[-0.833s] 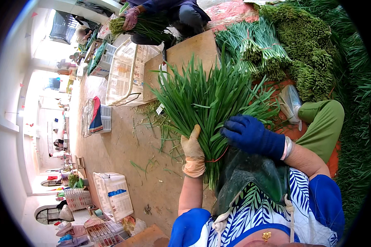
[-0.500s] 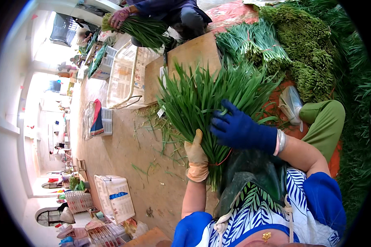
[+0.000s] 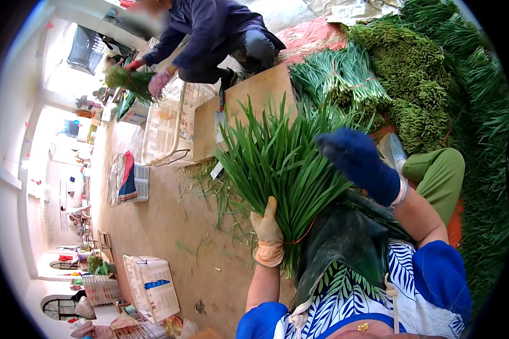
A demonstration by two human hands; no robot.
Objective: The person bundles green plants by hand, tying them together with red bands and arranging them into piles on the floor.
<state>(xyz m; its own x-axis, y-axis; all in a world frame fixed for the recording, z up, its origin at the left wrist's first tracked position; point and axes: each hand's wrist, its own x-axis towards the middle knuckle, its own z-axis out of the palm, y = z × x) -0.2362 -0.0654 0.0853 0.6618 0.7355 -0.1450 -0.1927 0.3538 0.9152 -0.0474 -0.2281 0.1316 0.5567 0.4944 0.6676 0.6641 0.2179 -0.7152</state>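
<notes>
A big bundle of green Chinese chives [image 3: 283, 164] stands against the dark green apron on my lap, its leaves fanning away from me. Around its lower stems runs a thin red band [image 3: 307, 233]. My left hand [image 3: 268, 229], in a pale tan glove, is closed around the bundle's left side just above the band, thumb pointing up. Right of the leaves hovers my right hand [image 3: 361, 164] in a dark blue glove, apart from the bundle's middle; its fingers are smeared by motion. Tied chive bundles [image 3: 339, 76] lie beyond it at the far right.
A wooden board [image 3: 260, 93] with a cleaver [image 3: 220, 116] lies ahead. Behind it a crouching co-worker [image 3: 218, 37] holds another green bundle [image 3: 129, 82]. Stacked green stalks [image 3: 415, 79] line the right. White crates [image 3: 158, 288] and leaf scraps [image 3: 223, 198] are on the floor at left.
My right hand has left the leaves and moved up and right. My left hand keeps its hold. The co-worker has leaned left, bringing both hands to their bundle.
</notes>
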